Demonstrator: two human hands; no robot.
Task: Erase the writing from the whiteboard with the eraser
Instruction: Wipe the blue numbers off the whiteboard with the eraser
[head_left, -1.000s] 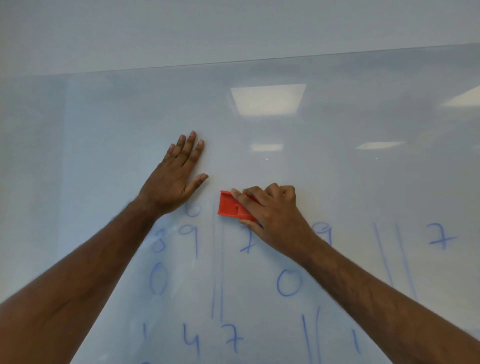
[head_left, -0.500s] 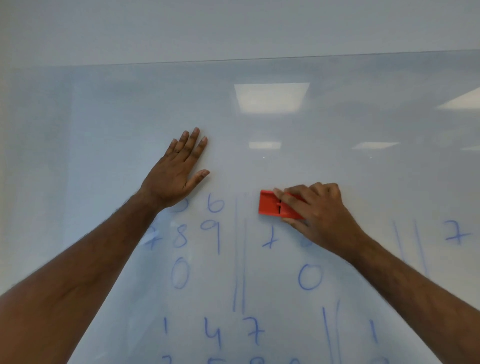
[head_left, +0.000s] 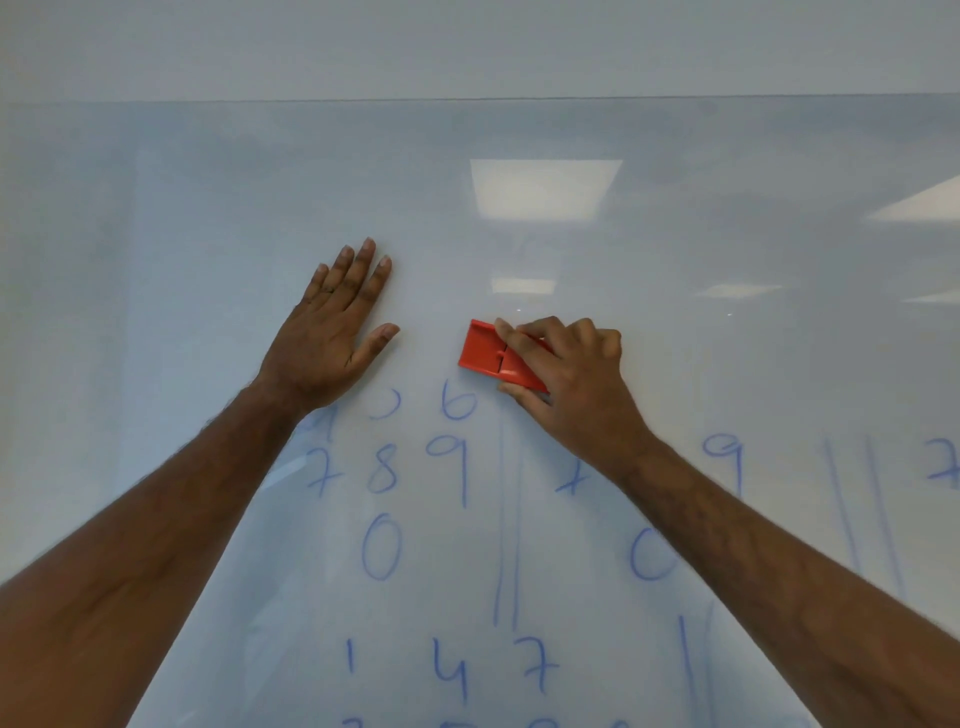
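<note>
My left hand lies flat on the glossy white whiteboard, fingers straight and spread. My right hand grips the flat red plastic eraser, fingers curled over its top, thumb under its lower edge, pressing it to the board just above the blue handwritten digits. The eraser sits just beside my left thumb, not touching it.

Red eraser flat on whiteboard (blue digits below).
</note>
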